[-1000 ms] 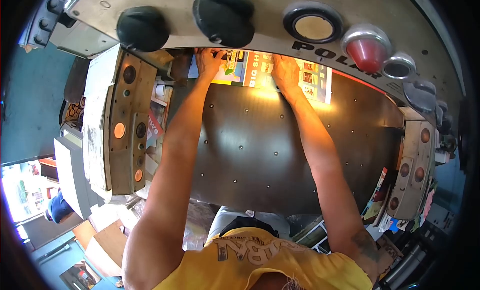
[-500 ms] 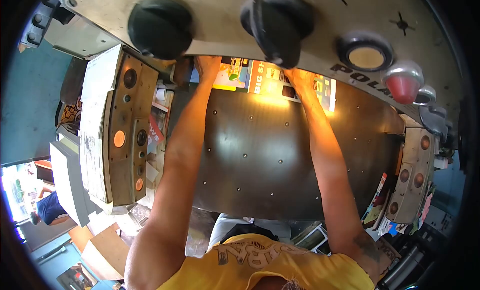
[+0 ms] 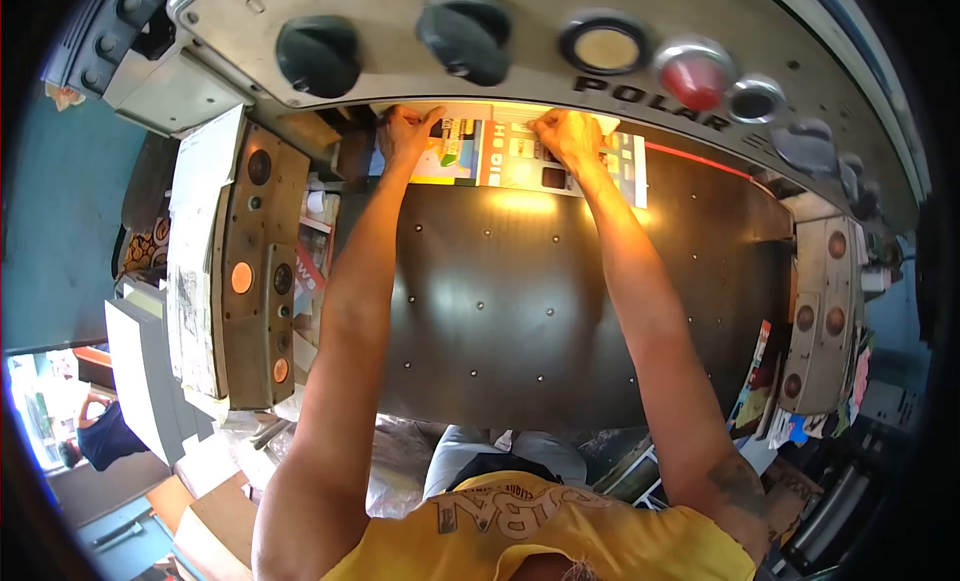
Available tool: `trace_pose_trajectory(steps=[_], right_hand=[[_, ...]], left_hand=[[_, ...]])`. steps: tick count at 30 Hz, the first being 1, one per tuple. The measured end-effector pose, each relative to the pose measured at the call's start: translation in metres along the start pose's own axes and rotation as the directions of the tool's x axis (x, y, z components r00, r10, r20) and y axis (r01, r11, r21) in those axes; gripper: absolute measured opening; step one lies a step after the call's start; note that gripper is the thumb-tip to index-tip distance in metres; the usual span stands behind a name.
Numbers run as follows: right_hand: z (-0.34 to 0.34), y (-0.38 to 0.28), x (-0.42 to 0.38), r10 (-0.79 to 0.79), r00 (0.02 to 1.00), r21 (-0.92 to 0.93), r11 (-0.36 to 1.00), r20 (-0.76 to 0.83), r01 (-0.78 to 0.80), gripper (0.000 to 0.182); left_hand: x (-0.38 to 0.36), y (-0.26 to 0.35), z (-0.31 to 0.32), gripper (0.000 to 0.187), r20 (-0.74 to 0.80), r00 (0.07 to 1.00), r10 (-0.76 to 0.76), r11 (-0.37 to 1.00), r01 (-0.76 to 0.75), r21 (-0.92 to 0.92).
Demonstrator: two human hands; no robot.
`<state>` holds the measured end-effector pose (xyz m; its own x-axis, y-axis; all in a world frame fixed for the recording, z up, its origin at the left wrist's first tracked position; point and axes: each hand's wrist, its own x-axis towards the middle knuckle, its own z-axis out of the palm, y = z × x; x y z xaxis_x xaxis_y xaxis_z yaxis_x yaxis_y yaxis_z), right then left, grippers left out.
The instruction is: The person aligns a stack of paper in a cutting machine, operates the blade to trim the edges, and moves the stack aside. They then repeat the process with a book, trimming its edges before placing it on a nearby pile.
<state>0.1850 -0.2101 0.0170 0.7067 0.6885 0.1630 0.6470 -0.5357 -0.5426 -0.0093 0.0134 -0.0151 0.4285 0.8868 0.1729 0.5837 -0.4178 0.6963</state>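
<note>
Fingers of 2 hands, left (image 3: 407, 141) and right (image 3: 568, 139), part-curled, touch the printed sheets (image 3: 520, 159).

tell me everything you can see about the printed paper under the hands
The paper is flat and looks smooth, with a yellow, dark and green picture at its left, an orange band with white capitals, small dark pictures further right and a pale right edge. It lies at the far side of the dark table, under warm light. The left hand is at its left part, the right hand over its right half. Whether it is one sheet or several is unclear.
</note>
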Motion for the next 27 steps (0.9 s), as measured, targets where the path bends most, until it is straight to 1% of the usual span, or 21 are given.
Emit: trace_pose_trajectory(steps=[1,3,4,5,6,7,8,9,10,12,13,15,16,17,18,19,20,21,22,24,27], right_hand=[[0.003,0.007,-0.003,-0.048,0.999,0.109,0.993,0.009,0.047,0.030],[-0.005,0.007,-0.029,-0.135,0.991,0.300,0.945,-0.001,0.129,0.036],[-0.025,-0.004,-0.054,-0.122,0.987,0.267,0.960,0.108,0.090,0.036],[-0.021,-0.005,-0.091,-0.068,0.997,0.363,0.930,0.030,0.053,0.035],[-0.029,-0.015,-0.137,-0.099,0.991,0.537,0.834,-0.085,0.130,0.029],[-0.033,-0.015,-0.187,-0.153,0.983,0.411,0.894,-0.097,0.180,0.022],[-0.064,-0.037,-0.232,-0.052,0.999,0.468,0.883,0.008,0.043,0.016],[-0.058,-0.029,-0.290,0.005,1.000,0.475,0.880,0.022,-0.015,0.011],[-0.068,-0.031,-0.336,-0.028,0.999,0.603,0.797,0.036,0.001,0.008],[-0.100,-0.042,-0.417,0.055,0.989,0.629,0.766,0.139,-0.132,0.009],[-0.102,-0.035,-0.459,0.066,0.990,0.579,0.805,0.127,-0.128,0.009],[-0.114,-0.020,-0.528,0.217,0.939,0.481,0.814,0.266,-0.324,0.015],[-0.113,-0.006,-0.556,0.387,0.838,0.557,0.627,0.384,-0.544,0.017],[-0.106,0.013,-0.581,0.507,0.691,0.581,0.386,0.515,-0.716,0.019],[-0.099,0.035,-0.597,0.566,0.506,0.549,0.109,0.651,-0.829,0.022],[-0.091,0.058,-0.603,0.574,0.471,0.670,-0.194,0.670,-0.716,0.027],[-0.081,0.082,-0.608,0.569,0.440,0.714,-0.473,0.695,-0.516,0.033],[-0.076,0.101,-0.613,0.551,0.411,0.672,-0.695,0.727,-0.257,0.040],[-0.070,0.119,-0.601,0.564,0.454,0.696,-0.689,0.689,-0.200,0.048],[-0.063,0.129,-0.567,0.597,0.530,0.747,-0.655,0.603,-0.113,0.056],[-0.071,0.112,-0.537,0.642,0.585,0.798,-0.602,0.495,-0.014,0.055]], left_hand=[[-0.005,0.008,0.003,0.050,-0.054,0.998,-0.015,0.998,0.018,0.063],[-0.028,0.022,0.015,0.047,-0.214,0.955,0.203,0.975,-0.178,0.133],[-0.041,0.030,0.021,0.045,-0.289,0.907,0.308,0.948,-0.264,0.180],[-0.061,0.049,0.027,0.043,-0.151,0.963,0.225,0.974,-0.226,0.008],[-0.072,0.051,0.046,0.042,-0.223,0.911,0.347,0.929,-0.366,-0.049],[-0.085,0.064,0.050,0.038,-0.108,0.884,0.454,0.889,-0.458,-0.013],[-0.093,0.076,0.057,0.038,-0.067,0.880,0.469,0.881,-0.472,-0.022],[-0.098,0.089,0.066,0.037,-0.029,0.875,0.484,0.874,-0.484,-0.031],[-0.100,0.100,0.074,0.036,-0.030,0.856,0.515,0.855,-0.516,-0.055],[-0.100,0.118,0.089,0.034,-0.034,0.823,0.566,0.818,-0.567,-0.095],[-0.098,0.123,0.098,0.032,-0.035,0.867,0.497,0.857,-0.496,-0.141],[-0.087,0.131,0.113,0.029,-0.121,0.928,0.352,0.923,-0.366,-0.118],[-0.084,0.135,0.120,0.028,-0.167,0.946,0.279,0.947,-0.299,-0.116],[-0.084,0.134,0.121,0.026,-0.110,0.976,0.190,0.968,-0.205,-0.143],[-0.087,0.134,0.123,0.027,-0.164,0.961,0.222,0.957,-0.247,-0.152],[-0.089,0.133,0.124,0.027,-0.217,0.942,0.255,0.944,-0.291,-0.157],[-0.089,0.131,0.125,0.027,-0.272,0.919,0.286,0.928,-0.336,-0.159],[-0.090,0.130,0.124,0.026,-0.236,0.931,0.280,0.933,-0.321,-0.159],[-0.094,0.136,0.112,0.026,-0.158,0.955,0.253,0.946,-0.278,-0.166],[-0.099,0.136,0.104,0.028,-0.257,0.950,0.176,0.970,-0.212,-0.119],[-0.087,0.120,0.111,0.030,-0.356,0.909,0.218,0.971,-0.239,-0.014]])
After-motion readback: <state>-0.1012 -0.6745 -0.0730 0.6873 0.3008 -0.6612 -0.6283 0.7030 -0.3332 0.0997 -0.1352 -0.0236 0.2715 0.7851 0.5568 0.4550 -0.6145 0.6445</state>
